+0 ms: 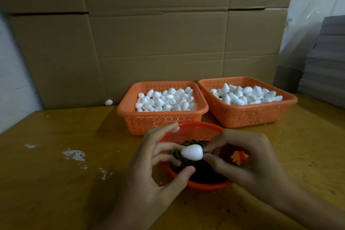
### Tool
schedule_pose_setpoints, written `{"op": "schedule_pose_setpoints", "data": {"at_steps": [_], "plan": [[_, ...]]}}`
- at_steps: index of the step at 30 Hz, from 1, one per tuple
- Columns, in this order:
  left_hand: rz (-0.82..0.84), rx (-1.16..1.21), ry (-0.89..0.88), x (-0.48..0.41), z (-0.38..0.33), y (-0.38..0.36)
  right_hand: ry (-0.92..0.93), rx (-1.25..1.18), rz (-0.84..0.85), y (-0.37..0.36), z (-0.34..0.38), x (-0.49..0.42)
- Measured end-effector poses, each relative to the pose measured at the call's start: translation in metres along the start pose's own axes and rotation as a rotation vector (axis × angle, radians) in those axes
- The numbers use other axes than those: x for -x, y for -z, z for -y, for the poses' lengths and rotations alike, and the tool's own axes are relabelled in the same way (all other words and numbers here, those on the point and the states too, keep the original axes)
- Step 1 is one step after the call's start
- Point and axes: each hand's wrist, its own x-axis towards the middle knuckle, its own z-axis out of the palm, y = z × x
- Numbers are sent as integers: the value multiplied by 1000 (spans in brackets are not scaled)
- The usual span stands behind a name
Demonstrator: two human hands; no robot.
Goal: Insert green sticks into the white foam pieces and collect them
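Pushing a stick into a foam egg, over the round basket

From far away I see my left hand (158, 164) with its grip closed on a small white egg-shaped foam piece (192, 152), held up over the round orange plastic basket (205, 186) of thin green sticks (186, 143). My right hand (248, 160) has its grip pinched on one green stick (206, 152) at the egg's right end (I can only see a tiny dark bit of it). I think the stick is just going in. If I push crooked, it could bend or poke out the side. If I squeeze too hard, the soft foam could dent. If my fingers slip, the egg could drop into the sticks or roll across the yellow-brown wooden desk (56, 183).
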Motion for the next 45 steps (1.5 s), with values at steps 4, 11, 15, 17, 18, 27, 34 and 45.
{"op": "schedule_pose_setpoints", "data": {"at_steps": [4, 11, 15, 17, 18, 27, 34, 45], "plan": [[78, -217, -19, -1, 3, 8, -154, -492, -20, 6, -3, -5], [463, -736, -282, -1, 9, 5, -373, -627, -222, 26, -17, -22], [497, -733, -246, -1, 10, 6, -502, -613, -386, 46, -31, -34], [499, -723, -244, -1, 11, 6, -536, -603, -424, 53, -40, -39], [499, -718, -242, -1, 11, 6, -544, -596, -432, 57, -44, -43], [474, -703, -249, -2, 12, 6, -411, 738, -250, 101, -111, -122], [452, -701, -262, -2, 11, 4, -152, 825, -129, 71, -63, -115], [456, -754, -322, -2, 11, 1, -181, 627, 707, -6, -6, -33]]}}
